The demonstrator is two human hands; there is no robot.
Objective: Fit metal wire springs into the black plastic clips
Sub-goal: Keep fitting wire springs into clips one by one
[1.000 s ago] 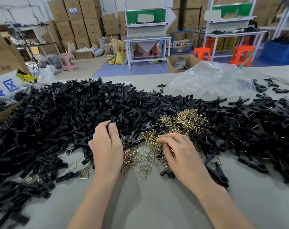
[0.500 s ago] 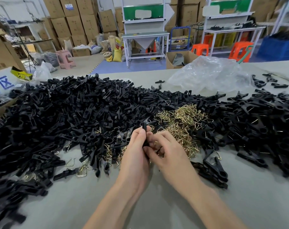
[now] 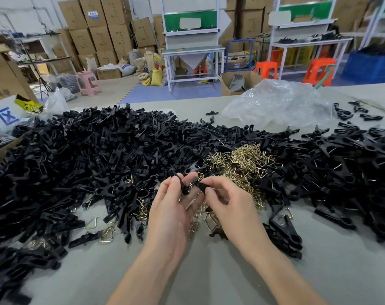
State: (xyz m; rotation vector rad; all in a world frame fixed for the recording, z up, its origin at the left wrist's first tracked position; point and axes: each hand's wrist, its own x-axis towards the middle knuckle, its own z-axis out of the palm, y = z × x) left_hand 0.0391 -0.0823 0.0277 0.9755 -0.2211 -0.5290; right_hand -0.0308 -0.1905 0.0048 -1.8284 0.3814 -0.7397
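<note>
My left hand is raised over the table, palm turned right, and holds a black clip half between thumb and fingers. My right hand pinches a second black clip piece close beside it. Whether a spring is in either hand is not visible. Directly behind and under the hands lies a heap of brass-coloured wire springs. A large pile of loose black clip halves covers the left of the table, and assembled black clips spread to the right.
A crumpled clear plastic bag lies at the back right of the grey table. A few single clips and springs lie near the front. A cardboard box stands at the far left; shelves, stools and boxes stand beyond.
Both hands came up off the piles and met at the centre. Each now holds a black clip piece, where a second ago they were reaching flat into the clips and springs.
</note>
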